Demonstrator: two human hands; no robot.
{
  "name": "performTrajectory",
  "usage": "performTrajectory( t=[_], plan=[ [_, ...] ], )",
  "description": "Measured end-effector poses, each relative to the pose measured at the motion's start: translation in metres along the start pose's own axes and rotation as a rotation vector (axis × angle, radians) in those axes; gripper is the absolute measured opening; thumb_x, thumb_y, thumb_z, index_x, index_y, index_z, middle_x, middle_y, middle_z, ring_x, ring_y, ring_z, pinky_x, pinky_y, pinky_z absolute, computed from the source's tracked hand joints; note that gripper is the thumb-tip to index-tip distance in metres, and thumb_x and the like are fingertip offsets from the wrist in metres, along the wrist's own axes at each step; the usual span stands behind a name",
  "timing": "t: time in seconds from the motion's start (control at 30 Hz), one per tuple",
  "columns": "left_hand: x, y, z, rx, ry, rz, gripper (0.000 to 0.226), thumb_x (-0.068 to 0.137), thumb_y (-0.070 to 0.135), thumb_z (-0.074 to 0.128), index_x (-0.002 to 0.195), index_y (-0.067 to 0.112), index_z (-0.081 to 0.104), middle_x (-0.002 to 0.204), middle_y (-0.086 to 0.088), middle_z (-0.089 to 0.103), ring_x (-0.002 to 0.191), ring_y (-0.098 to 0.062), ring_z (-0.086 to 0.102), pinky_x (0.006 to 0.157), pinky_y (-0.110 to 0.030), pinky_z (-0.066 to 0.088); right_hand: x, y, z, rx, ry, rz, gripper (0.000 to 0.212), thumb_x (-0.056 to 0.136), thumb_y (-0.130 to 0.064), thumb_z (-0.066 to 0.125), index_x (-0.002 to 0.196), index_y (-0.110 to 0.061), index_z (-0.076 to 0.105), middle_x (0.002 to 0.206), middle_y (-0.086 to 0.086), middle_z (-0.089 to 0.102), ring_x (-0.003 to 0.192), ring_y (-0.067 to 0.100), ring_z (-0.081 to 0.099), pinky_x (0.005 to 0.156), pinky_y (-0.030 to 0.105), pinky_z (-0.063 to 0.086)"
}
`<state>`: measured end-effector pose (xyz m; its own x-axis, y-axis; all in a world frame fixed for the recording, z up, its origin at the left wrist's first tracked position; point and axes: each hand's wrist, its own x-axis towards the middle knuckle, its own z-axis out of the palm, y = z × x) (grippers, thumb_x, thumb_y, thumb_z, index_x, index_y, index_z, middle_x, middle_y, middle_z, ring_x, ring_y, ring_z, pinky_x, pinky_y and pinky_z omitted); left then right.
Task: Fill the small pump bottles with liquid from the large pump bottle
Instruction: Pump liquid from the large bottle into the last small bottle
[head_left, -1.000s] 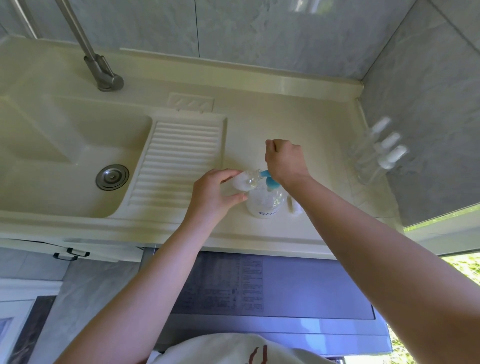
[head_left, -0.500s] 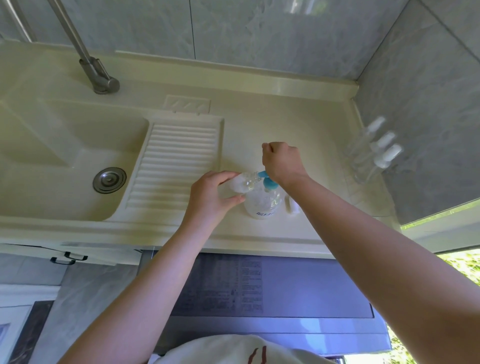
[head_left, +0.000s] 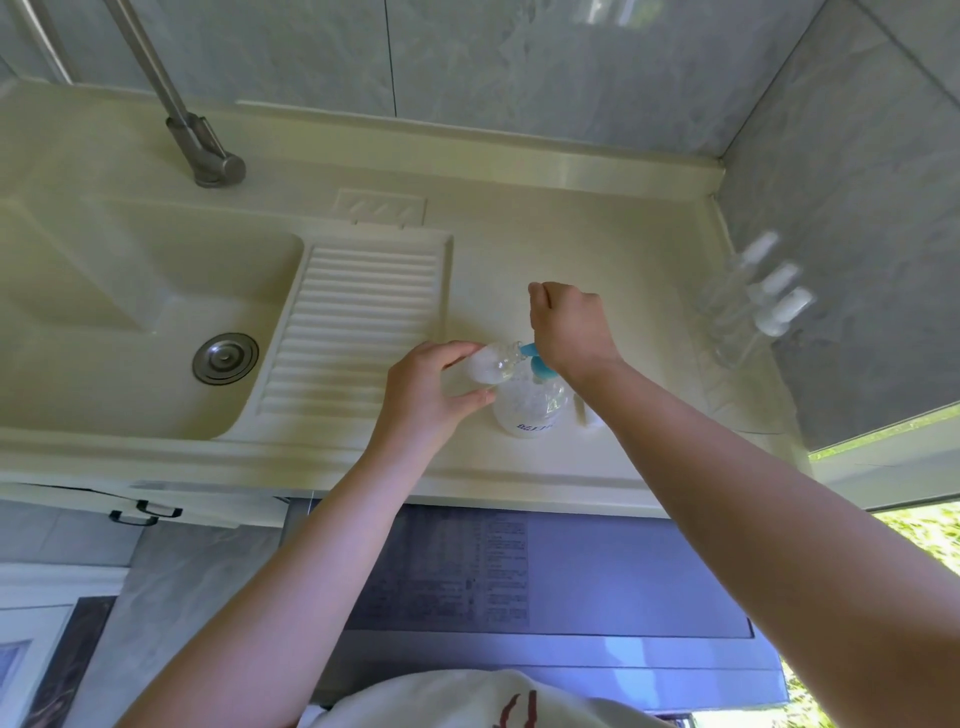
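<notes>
The large clear pump bottle (head_left: 529, 410) with a blue pump head stands on the cream counter (head_left: 639, 249) near its front edge. My right hand (head_left: 569, 325) rests curled on top of the blue pump, covering most of it. My left hand (head_left: 426, 392) holds a small clear bottle (head_left: 491, 364) tilted on its side, its open neck at the blue spout. A small white pump cap (head_left: 589, 415) lies just right of the large bottle. Three more small pump bottles (head_left: 753, 301) with white tops stand by the right wall.
A sink basin (head_left: 130, 322) with a metal drain (head_left: 225, 358) lies at the left, a ribbed washboard (head_left: 358, 332) beside it. A metal tap (head_left: 208, 156) rises at the back. Tiled walls close the back and right side.
Both hands and the bottles keep the same pose; only the camera view shifts slightly.
</notes>
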<state>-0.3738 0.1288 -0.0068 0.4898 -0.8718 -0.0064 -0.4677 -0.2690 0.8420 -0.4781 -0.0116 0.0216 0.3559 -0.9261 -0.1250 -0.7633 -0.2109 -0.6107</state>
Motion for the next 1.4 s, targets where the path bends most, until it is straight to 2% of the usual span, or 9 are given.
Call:
performTrajectory(
  t=[0.1, 0.23, 0.37, 0.53, 0.77, 1.03, 1.2, 1.33, 1.4],
  plan=[
    [0.001, 0.001, -0.001, -0.005, 0.002, 0.001, 0.049, 0.07, 0.016, 0.086, 0.116, 0.024, 0.07, 0.103, 0.013, 0.059, 0.094, -0.001, 0.054, 0.08, 0.006, 0.03, 0.0, 0.0, 0.001, 0.012, 0.041, 0.011, 0.04, 0.101, -0.023, 0.032, 0.063, -0.011, 0.037, 0.071, 0.018, 0.054, 0.065, 0.032, 0.04, 0.053, 0.035, 0.029],
    [0.0, 0.002, -0.001, -0.01, 0.003, 0.009, 0.049, 0.07, 0.015, 0.086, 0.115, 0.024, 0.07, 0.104, 0.012, 0.061, 0.095, -0.001, 0.054, 0.081, 0.005, 0.03, 0.0, -0.005, -0.006, 0.053, 0.006, 0.018, 0.042, 0.102, -0.026, 0.032, 0.078, 0.0, 0.054, 0.085, 0.022, 0.063, 0.071, 0.031, 0.048, 0.066, 0.036, 0.042],
    [0.0, 0.003, -0.001, -0.016, 0.008, 0.005, 0.049, 0.07, 0.015, 0.087, 0.115, 0.024, 0.07, 0.104, 0.012, 0.061, 0.097, -0.001, 0.055, 0.081, 0.004, 0.031, 0.0, -0.006, -0.008, 0.072, -0.005, 0.021, 0.045, 0.101, -0.028, 0.033, 0.086, 0.007, 0.058, 0.094, 0.025, 0.066, 0.07, 0.029, 0.046, 0.069, 0.037, 0.046],
    [0.001, 0.001, -0.001, -0.011, 0.003, -0.001, 0.05, 0.069, 0.015, 0.087, 0.115, 0.024, 0.07, 0.107, 0.009, 0.062, 0.099, -0.003, 0.056, 0.082, 0.003, 0.032, 0.0, -0.002, 0.0, 0.022, -0.003, 0.021, 0.039, 0.1, -0.024, 0.033, 0.068, -0.007, 0.045, 0.077, 0.018, 0.057, 0.066, 0.03, 0.042, 0.054, 0.033, 0.031],
    [0.003, -0.001, -0.002, 0.014, 0.002, 0.014, 0.049, 0.069, 0.015, 0.087, 0.115, 0.023, 0.07, 0.106, 0.008, 0.062, 0.096, -0.004, 0.055, 0.082, 0.003, 0.031, -0.001, -0.004, -0.007, 0.084, -0.004, 0.017, 0.04, 0.102, -0.027, 0.033, 0.076, -0.003, 0.05, 0.082, 0.019, 0.058, 0.071, 0.029, 0.045, 0.065, 0.034, 0.039],
    [0.002, -0.002, 0.001, 0.023, 0.003, 0.017, 0.048, 0.069, 0.015, 0.087, 0.113, 0.023, 0.071, 0.101, 0.01, 0.061, 0.093, -0.004, 0.056, 0.08, 0.002, 0.032, 0.001, -0.003, 0.001, -0.044, -0.023, 0.003, 0.039, 0.1, -0.018, 0.032, 0.061, -0.013, 0.033, 0.061, 0.008, 0.04, 0.058, 0.026, 0.032, 0.047, 0.032, 0.023],
    [0.002, -0.001, 0.0, 0.033, -0.003, 0.024, 0.049, 0.069, 0.015, 0.087, 0.115, 0.023, 0.07, 0.104, 0.011, 0.062, 0.095, -0.003, 0.055, 0.081, 0.003, 0.031, 0.0, -0.005, -0.004, 0.046, 0.002, 0.033, 0.041, 0.102, -0.025, 0.033, 0.067, -0.006, 0.043, 0.07, 0.012, 0.049, 0.061, 0.027, 0.038, 0.054, 0.032, 0.032],
    [0.0, 0.001, 0.001, 0.024, -0.003, 0.025, 0.048, 0.07, 0.015, 0.087, 0.114, 0.022, 0.071, 0.105, 0.01, 0.062, 0.096, -0.004, 0.056, 0.081, 0.002, 0.032, 0.001, -0.004, -0.003, -0.013, -0.023, 0.016, 0.039, 0.101, -0.015, 0.032, 0.062, -0.012, 0.034, 0.068, 0.013, 0.047, 0.065, 0.03, 0.036, 0.054, 0.034, 0.029],
    [0.0, 0.0, -0.001, 0.037, -0.003, 0.028, 0.048, 0.07, 0.016, 0.087, 0.115, 0.022, 0.07, 0.106, 0.009, 0.063, 0.096, -0.004, 0.056, 0.081, 0.003, 0.032, 0.0, -0.002, 0.0, -0.017, -0.002, 0.018, 0.042, 0.102, -0.019, 0.032, 0.06, -0.014, 0.032, 0.064, 0.011, 0.043, 0.06, 0.029, 0.035, 0.051, 0.034, 0.026]
  ],
)
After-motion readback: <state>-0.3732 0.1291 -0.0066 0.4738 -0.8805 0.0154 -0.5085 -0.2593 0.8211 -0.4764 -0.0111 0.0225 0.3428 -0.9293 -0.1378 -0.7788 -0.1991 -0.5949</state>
